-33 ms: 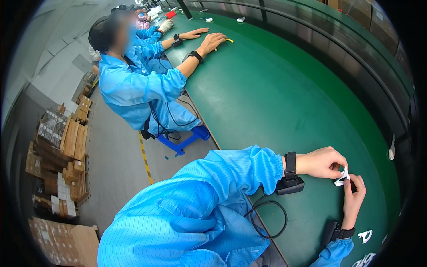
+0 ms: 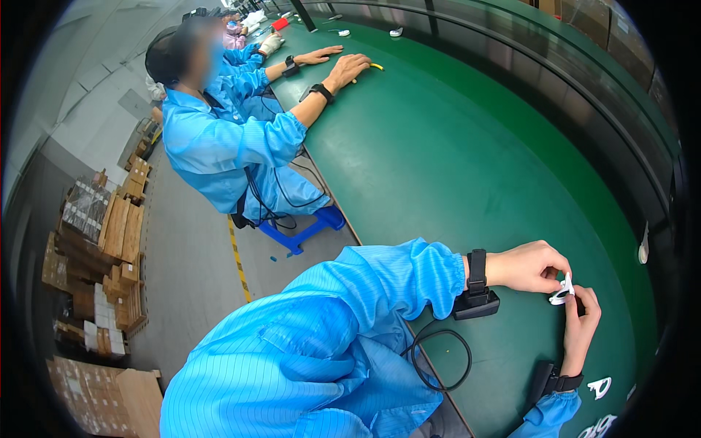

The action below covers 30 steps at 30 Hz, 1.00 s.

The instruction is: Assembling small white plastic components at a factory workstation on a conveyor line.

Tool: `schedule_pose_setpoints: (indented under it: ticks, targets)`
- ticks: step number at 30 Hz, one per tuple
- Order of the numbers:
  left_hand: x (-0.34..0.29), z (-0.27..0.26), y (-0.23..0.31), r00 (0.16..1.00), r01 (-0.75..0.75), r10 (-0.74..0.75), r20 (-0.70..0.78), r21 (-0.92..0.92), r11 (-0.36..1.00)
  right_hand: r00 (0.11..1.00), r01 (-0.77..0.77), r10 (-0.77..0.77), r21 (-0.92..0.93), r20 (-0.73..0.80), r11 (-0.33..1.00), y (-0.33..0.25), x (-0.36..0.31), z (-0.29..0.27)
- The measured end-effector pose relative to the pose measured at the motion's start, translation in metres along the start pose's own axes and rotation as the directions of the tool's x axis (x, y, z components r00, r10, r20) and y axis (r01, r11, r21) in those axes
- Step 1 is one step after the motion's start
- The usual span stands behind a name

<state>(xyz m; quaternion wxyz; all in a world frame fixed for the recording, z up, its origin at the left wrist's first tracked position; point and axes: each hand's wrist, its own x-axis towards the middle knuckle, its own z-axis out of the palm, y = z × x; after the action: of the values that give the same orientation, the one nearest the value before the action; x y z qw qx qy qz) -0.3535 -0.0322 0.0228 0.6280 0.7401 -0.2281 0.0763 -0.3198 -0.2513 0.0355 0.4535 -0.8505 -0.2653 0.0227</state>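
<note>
A small white clip sits pinched between both hands, held just above the green counter near its right side. The left hand comes in from the left with its fingers curled closed on the clip's upper left edge, knuckles up. The right hand rises from below, wrist bent, its fingertips closed on the clip's lower right side, so the two hands meet at the piece. Each wrist carries a black strap with a small black unit, and a black cable loops on the counter under the left forearm. Both arms wear blue sleeves.

Another white piece lies on the counter just beside the right wrist, and one more lies near the far right edge. Farther up the counter a co-worker in a blue coat rests both hands flat on the surface, with a yellow bit by the fingers. Cardboard boxes are stacked on the floor at the left.
</note>
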Motion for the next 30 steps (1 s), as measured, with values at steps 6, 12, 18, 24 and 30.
schedule_pose_setpoints:
  ticks: [6,12,18,24,30]
  targets:
    - [0.0,-0.001,0.002,0.998,0.057,-0.058,0.012,0.011,0.998,1.0,0.007,-0.007,0.004,-0.006,1.0,0.006,-0.002,-0.002]
    - [0.0,0.005,-0.003,0.996,0.088,-0.088,-0.014,0.003,0.996,1.0,0.024,-0.024,-0.023,0.002,0.999,0.008,-0.007,-0.006]
    - [0.0,0.013,-0.005,0.996,0.083,-0.083,-0.014,-0.017,0.996,1.0,0.029,-0.029,-0.016,-0.004,0.999,0.008,-0.013,-0.011]
    - [0.0,0.017,-0.003,1.0,0.015,-0.016,0.014,0.062,0.998,1.0,0.03,-0.03,0.005,-0.007,1.0,0.013,-0.016,-0.014]
    - [0.0,0.02,0.001,0.997,0.072,-0.075,0.016,0.108,0.992,1.0,0.009,-0.009,-0.002,0.006,1.0,0.013,-0.016,-0.015]
